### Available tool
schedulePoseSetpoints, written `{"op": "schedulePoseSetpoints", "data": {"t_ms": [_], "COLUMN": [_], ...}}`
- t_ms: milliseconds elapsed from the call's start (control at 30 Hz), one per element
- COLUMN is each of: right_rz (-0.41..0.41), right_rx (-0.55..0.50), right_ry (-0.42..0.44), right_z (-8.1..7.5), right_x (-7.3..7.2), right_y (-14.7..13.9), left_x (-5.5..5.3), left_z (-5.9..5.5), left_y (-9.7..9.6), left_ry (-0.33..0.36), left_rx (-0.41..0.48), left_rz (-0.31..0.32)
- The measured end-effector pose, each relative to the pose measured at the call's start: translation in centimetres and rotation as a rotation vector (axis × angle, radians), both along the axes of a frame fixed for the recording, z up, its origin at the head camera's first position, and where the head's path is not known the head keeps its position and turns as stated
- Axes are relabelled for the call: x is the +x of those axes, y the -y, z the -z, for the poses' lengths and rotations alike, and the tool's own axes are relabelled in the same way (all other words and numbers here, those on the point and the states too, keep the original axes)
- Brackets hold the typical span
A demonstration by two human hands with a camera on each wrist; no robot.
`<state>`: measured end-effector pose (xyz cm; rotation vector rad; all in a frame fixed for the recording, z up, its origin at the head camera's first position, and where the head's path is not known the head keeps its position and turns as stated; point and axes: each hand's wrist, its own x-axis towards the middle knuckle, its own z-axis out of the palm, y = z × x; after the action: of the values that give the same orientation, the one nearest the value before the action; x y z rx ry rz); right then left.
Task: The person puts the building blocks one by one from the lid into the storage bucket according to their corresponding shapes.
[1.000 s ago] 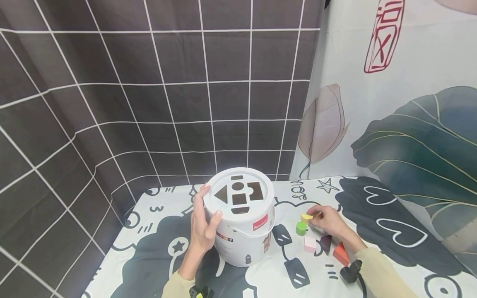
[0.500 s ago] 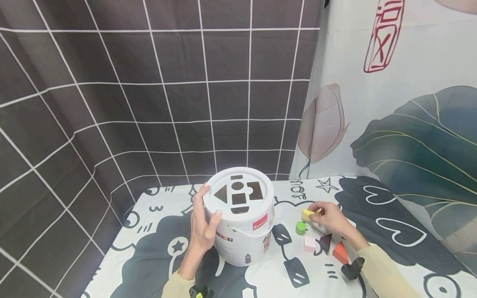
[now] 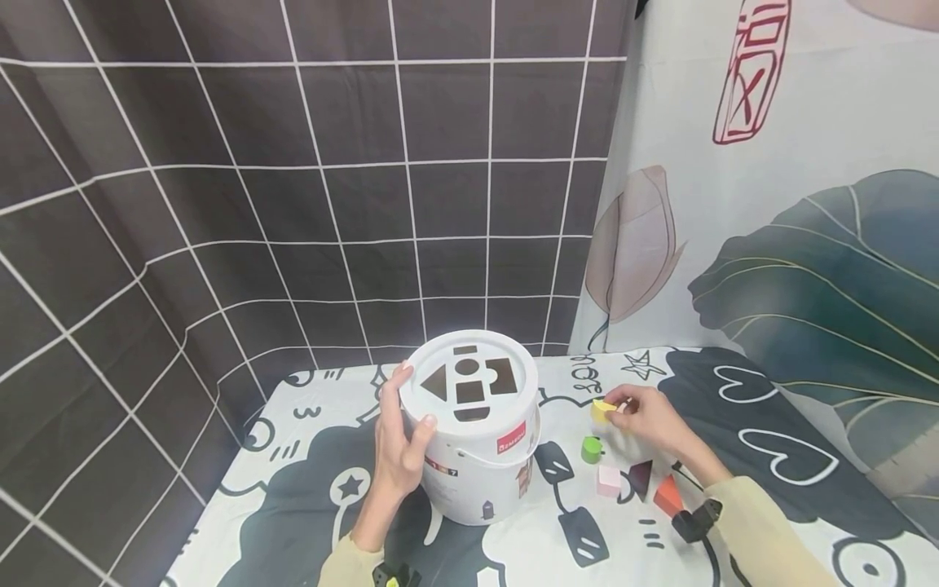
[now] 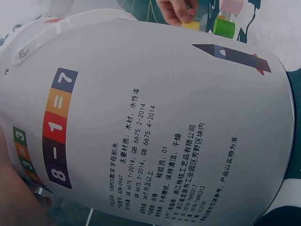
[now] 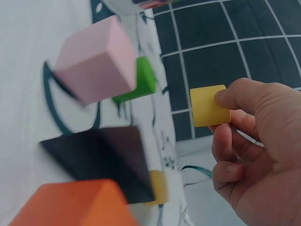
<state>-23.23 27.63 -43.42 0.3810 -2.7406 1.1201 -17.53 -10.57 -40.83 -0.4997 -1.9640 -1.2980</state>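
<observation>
A white bucket (image 3: 477, 473) stands on the cloth, its lid (image 3: 421, 359) cut with shaped holes. My left hand (image 3: 396, 444) rests spread along its left side, fingertips at the lid's rim and thumb on the front. To the right of the bucket, my right hand (image 3: 649, 416) pinches a yellow block (image 5: 209, 106) between thumb and fingers, above the cloth. Near it lie a green block (image 3: 591, 449), a pink cube (image 3: 608, 481), a dark triangular block (image 3: 641, 479) and a red-orange block (image 3: 668, 496). A second yellow block (image 5: 159, 187) shows low in the right wrist view.
Black-and-white cartoon cloth (image 3: 301, 408) covers the table. A dark curtain with a white grid (image 3: 352, 277) hangs behind, and a pale leaf-patterned curtain (image 3: 682, 293) at the right. The bucket's handle (image 4: 75, 30) hangs down against its side.
My right hand has lifted the yellow block slightly from among the other blocks, moving a little toward the back. My left hand stays put on the bucket.
</observation>
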Motion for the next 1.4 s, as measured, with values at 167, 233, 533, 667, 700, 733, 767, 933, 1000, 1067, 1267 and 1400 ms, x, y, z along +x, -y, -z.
{"op": "schedulePoseSetpoints", "data": {"t_ms": [167,233,533,667,700,733,767,933,1000,1067,1267,1400], "right_rz": [-0.015,-0.016,-0.047,-0.083,-0.092,-0.106,-0.116,-0.168,-0.185,-0.197,-0.223,-0.244], "right_rx": [-0.015,-0.012,-0.006,-0.014,-0.015,-0.017,-0.017,-0.011,-0.011,-0.011,-0.014,-0.008], "right_ry": [-0.021,-0.026,-0.050,-0.066,-0.066,-0.069,-0.076,-0.130,-0.142,-0.151,-0.188,-0.180], "right_z": [-1.7,-2.4,-5.7,-7.1,-7.5,-7.9,-8.3,-10.2,-10.9,-11.6,-13.4,-14.2], "right_x": [-0.2,-0.3,-0.7,-0.5,-0.5,-0.4,-0.3,-0.1,0.0,0.0,0.0,0.1], "right_y": [0.3,0.4,1.2,1.6,1.8,1.9,2.1,3.1,3.5,4.0,5.1,6.1], "left_x": [0.0,0.0,-0.1,-0.1,-0.1,-0.1,-0.1,-0.1,-0.1,-0.1,-0.1,-0.1], "left_z": [0.0,0.0,-0.1,0.1,0.1,0.2,0.2,0.1,0.1,0.1,0.2,0.1], "left_y": [0.0,0.0,0.0,0.0,0.0,0.0,0.0,0.1,0.1,0.1,0.0,0.0], "left_ry": [0.000,0.001,0.007,0.002,0.000,-0.002,-0.005,-0.018,-0.021,-0.022,-0.014,-0.010], "left_rx": [0.002,0.002,0.001,-0.003,-0.005,-0.006,-0.006,-0.009,-0.010,-0.010,-0.008,-0.004], "left_rz": [0.004,0.004,0.003,0.001,0.000,0.000,0.000,-0.002,-0.001,-0.002,-0.006,-0.004]}}
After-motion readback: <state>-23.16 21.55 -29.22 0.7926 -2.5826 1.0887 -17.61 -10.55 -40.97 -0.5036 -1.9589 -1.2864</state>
